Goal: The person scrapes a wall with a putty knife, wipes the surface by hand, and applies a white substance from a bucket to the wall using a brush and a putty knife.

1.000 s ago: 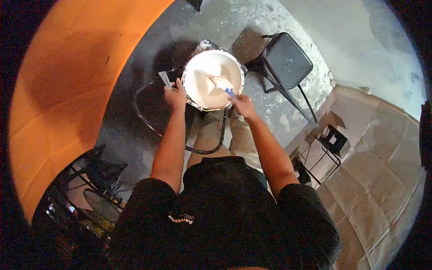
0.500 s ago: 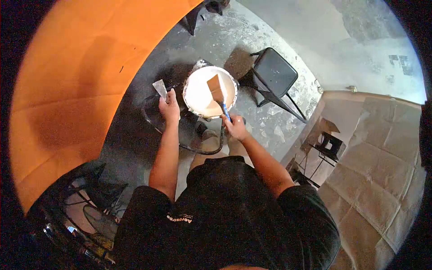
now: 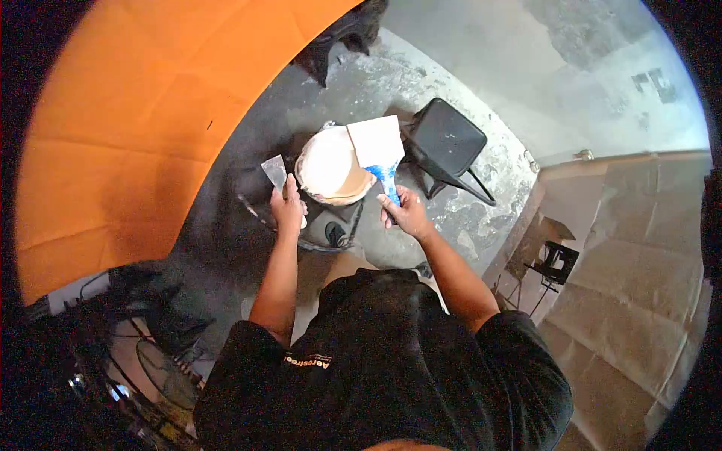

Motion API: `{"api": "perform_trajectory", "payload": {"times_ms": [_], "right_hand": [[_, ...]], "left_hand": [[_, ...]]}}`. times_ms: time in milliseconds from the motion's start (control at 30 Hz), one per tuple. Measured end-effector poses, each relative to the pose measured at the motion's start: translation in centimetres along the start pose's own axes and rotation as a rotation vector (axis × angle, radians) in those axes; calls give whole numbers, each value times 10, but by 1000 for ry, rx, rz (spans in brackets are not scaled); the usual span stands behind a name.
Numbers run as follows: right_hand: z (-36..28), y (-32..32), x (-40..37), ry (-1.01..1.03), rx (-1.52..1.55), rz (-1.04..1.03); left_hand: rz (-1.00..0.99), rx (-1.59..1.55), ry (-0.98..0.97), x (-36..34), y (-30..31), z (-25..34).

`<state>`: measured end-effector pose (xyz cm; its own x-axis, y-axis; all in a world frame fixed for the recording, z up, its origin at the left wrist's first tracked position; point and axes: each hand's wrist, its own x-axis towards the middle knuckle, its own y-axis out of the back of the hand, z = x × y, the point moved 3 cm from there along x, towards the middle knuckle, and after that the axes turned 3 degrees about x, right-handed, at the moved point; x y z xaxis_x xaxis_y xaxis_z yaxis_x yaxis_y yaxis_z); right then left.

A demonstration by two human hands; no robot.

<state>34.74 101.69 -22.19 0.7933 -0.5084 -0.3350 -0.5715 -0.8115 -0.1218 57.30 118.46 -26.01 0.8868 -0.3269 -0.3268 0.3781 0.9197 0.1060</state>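
Note:
My left hand is wrapped round the handle of a narrow putty knife, its metal blade pointing up and away from me. In my right hand is a wide putty knife gripped by its blue handle. White paste coats its broad blade, and blue shows through near the handle. Between my hands stands a round bucket with a smeared rim, holding smooth white paste. The wide blade overlaps the bucket's right side in this view.
A black chair stands right of the bucket on the stained grey floor. An orange sheet fills the left. Brown paper spreads at the right, near a dark box-shaped object on thin legs. My foot is below the bucket.
My right hand has raised the wide putty knife off the bucket's middle toward its right side and turned it, so the white-coated face now shows. My left hand still holds the narrow knife.

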Motion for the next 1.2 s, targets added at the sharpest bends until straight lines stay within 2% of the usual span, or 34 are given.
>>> {"api": "perform_trajectory", "payload": {"times_ms": [67,167,200,267,300,333,400,433,500,600,633,700,767,800,900,933,1067,1200], "right_hand": [[-9,30,-38,31,44,49],[-30,91,-115,190,86,173],[-37,115,-145,214,91,215],[-46,169,-208,228,122,366],[-52,196,-241,186,127,438],[-53,219,-274,225,131,495],[-46,278,-332,112,132,669],[-45,301,-359,117,129,698],[-50,344,-411,109,-89,870],[-28,386,-454,57,-216,996],[-31,403,-465,102,-192,1040],[-30,427,-472,223,-75,1087],[-30,454,-468,238,-12,1111],[-9,434,-455,271,22,1149],[2,454,-422,269,153,1203],[-7,484,-414,252,229,1195],[-25,557,-367,215,178,1246],[-69,643,-315,319,107,1361]], "left_hand": [[-77,61,0,-18,-29,-2],[-91,119,-263,-45,-90,-17],[-164,161,-221,-78,-115,6],[-385,-58,-148,-113,-172,0],[-477,80,-85,-166,-201,31],[-542,94,-109,-189,-231,22],[-753,80,-81,-246,-290,15],[-820,94,-56,-274,-317,11],[-967,105,3,-318,-369,2],[-1123,158,38,-371,-422,0],[-1136,204,48,-389,-444,6],[-1182,241,72,-406,-482,8],[-1210,258,67,-409,-517,8],[-1221,245,61,-390,-507,-11],[-1211,272,88,-367,-539,-23],[-1172,299,128,-366,-570,-23],[-1108,324,184,-330,-656,-30],[-1082,347,157,-293,-767,-3]]}}
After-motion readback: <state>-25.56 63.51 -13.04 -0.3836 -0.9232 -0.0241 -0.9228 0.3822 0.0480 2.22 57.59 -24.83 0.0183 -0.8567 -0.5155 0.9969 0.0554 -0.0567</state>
